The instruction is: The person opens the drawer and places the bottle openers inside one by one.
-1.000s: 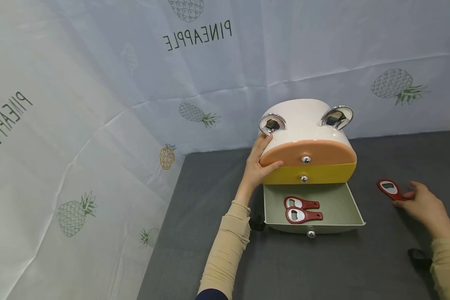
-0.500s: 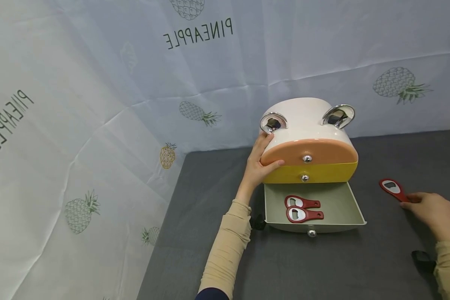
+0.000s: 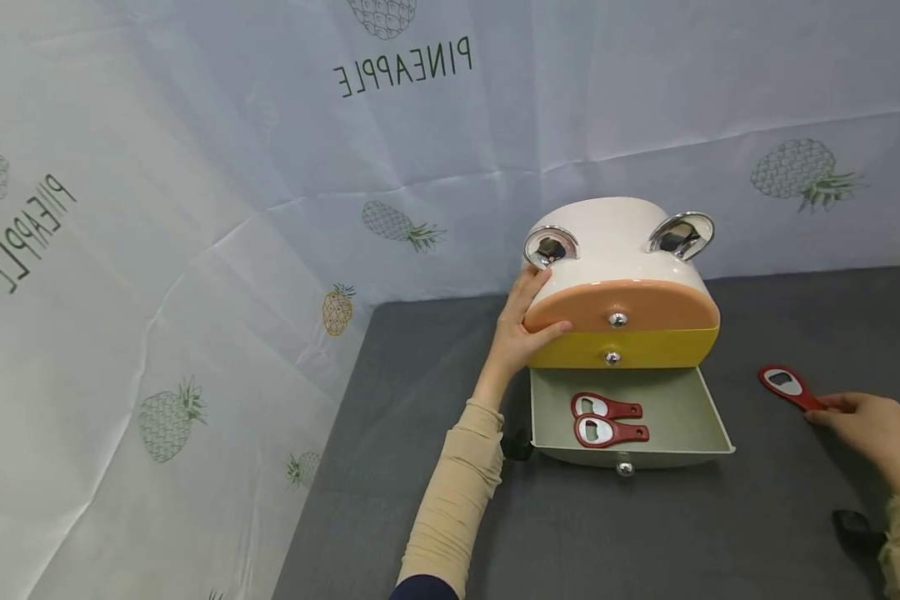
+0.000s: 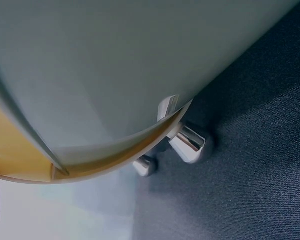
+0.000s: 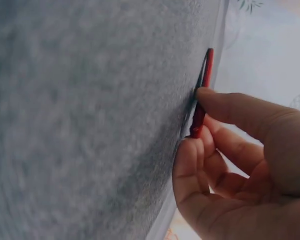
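My left hand (image 3: 513, 337) lies against the left side of a frog-shaped drawer box (image 3: 622, 229), thumb across its front and fingers up by one silver eye. Below the orange and yellow fronts, the green bottom drawer (image 3: 682, 417) stands pulled out. Two red bottle openers (image 3: 592, 432) lie in it, one overlapping the other. Out to the right, my right hand (image 3: 873, 429) pinches the handle of a third red bottle opener (image 3: 783, 382) close over the table. The right wrist view has this opener (image 5: 208, 67) edge-on between thumb and fingers.
Dark grey cloth (image 3: 390, 500) covers the table. A pale curtain (image 3: 217, 167) printed with pineapples hangs behind and to the left. Silver feet (image 4: 187, 142) under the box show in the left wrist view. The open drawer's knob (image 3: 625, 469) juts toward the front.
My right hand has drawn slightly back to the right, its fingers closing from a loose pose into a pinch on the opener's handle. My left hand keeps its place on the box.
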Tool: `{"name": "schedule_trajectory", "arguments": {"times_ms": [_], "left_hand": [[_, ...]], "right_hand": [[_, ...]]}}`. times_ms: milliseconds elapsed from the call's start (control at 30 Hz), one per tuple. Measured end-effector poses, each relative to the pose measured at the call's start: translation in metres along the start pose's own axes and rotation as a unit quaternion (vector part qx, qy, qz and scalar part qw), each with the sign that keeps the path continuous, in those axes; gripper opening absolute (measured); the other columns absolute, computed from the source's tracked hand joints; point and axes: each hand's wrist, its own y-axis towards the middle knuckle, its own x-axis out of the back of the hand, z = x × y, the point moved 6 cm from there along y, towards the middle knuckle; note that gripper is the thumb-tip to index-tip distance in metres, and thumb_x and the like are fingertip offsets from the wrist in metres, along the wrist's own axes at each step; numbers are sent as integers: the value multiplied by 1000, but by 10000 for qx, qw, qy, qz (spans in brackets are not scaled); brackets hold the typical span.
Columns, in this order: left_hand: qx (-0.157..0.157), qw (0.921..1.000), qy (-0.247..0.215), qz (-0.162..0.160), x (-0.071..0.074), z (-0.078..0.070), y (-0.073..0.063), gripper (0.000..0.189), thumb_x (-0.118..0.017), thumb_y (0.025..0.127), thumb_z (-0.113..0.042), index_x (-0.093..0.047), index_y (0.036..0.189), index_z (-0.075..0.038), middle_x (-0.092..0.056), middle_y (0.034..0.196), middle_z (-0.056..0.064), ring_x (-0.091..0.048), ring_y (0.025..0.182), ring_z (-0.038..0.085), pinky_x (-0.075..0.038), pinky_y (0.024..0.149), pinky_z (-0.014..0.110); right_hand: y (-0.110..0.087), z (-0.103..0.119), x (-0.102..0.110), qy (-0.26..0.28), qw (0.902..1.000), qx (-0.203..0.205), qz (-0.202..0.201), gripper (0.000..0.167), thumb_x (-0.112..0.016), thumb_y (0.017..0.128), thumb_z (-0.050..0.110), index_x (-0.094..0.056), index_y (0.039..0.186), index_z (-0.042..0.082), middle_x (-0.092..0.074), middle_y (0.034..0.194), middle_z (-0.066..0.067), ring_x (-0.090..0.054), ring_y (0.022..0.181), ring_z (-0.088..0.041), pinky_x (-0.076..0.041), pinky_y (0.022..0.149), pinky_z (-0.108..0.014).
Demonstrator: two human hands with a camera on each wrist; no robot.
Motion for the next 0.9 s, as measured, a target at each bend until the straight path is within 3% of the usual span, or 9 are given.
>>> {"name": "schedule_trajectory", "arguments": {"times_ms": [100,333,467,533,600,700,767,900], "left_hand": [[12,10000,13,-5,-1,1,-1,75,-77,75,-9,-41,141,-14,-23,156,3,-18,145,14,-23,117,43],[75,10000,-4,-5,-1,3,-3,75,-77,75,-10,-41,141,-16,-22,156,0,-17,145,13,-23,117,44],[78,10000,-15,11,-1,2,-2,76,-77,75,-10,-40,141,-16,-21,156,0,-17,145,13,-23,117,44],[85,10000,-14,19,-1,2,-2,76,-77,75,-10,-40,142,-17,-21,156,-1,-17,145,12,-23,117,44],[87,10000,-9,28,-1,2,-2,76,-77,76,-10,-40,142,-17,-21,156,-1,-17,145,12,-23,117,44],[107,9999,-19,31,-1,2,-2,76,-77,76,-10,-40,142,-17,-21,156,-2,-17,145,12,-23,117,44],[109,9999,-24,29,-1,2,-2,75,-77,76,-10,-40,142,-17,-21,156,-2,-16,145,12,-23,117,44],[72,10000,-38,27,-1,1,-1,75,-76,76,-10,-40,142,-16,-20,157,-1,-16,145,12,-22,117,44]], "right_hand": [[-2,1,3,22,10000,-5,-50,43,-61,87,17,-52,107,-19,-49,105,-41,-50,84,-46,-39,69,-51],[-12,13,19,202,9993,181,-251,46,-63,87,22,-53,107,-18,-54,100,-39,-50,62,-21,-34,54,-30],[-14,16,22,608,9966,292,-466,43,-62,88,16,-51,110,-20,-53,102,-41,-51,64,-24,-36,50,-26],[-8,8,19,815,9941,347,-620,45,-60,90,17,-49,113,-20,-58,90,-34,-51,65,-19,-37,49,-26],[1,-7,13,1000,9912,422,-756,48,-59,91,21,-49,116,-19,-61,71,-7,-49,63,-6,-38,48,-23],[18,-32,2,1231,9848,692,-1013,52,-61,90,26,-51,120,-15,-40,67,35,-39,60,14,-37,46,-17],[27,-47,-3,1414,9791,892,-1160,52,-64,88,26,-53,121,-12,-33,70,42,-36,59,20,-36,47,-13],[32,-60,-2,1719,9672,1246,-1393,42,-68,85,25,-59,119,3,-39,74,43,-41,62,22,-36,49,-10]]}}
